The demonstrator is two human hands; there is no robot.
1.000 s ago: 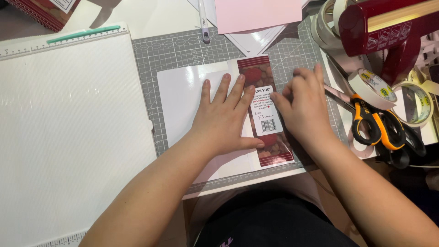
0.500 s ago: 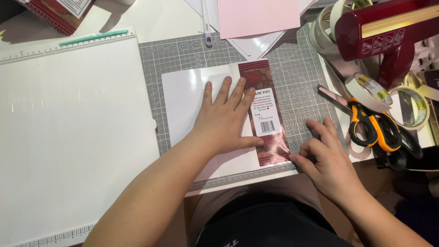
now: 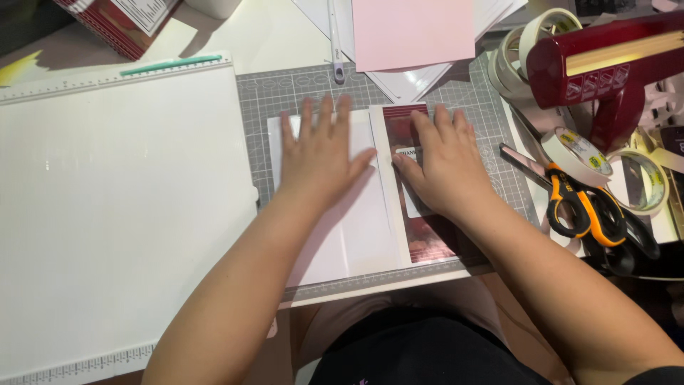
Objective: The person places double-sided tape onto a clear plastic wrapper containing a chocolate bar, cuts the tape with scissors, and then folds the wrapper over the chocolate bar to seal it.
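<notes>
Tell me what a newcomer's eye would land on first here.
First, the two bare hands pressed flat mid-frame: the left hand on a white card sheet, the right hand on a dark red packet beside it, both lying on a grey cutting mat. Next, the orange-handled scissors at right, among tape rolls.

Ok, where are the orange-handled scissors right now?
In the head view, the scissors lie at the right edge of the grey cutting mat, right of the right hand, beside the tape rolls.
</notes>
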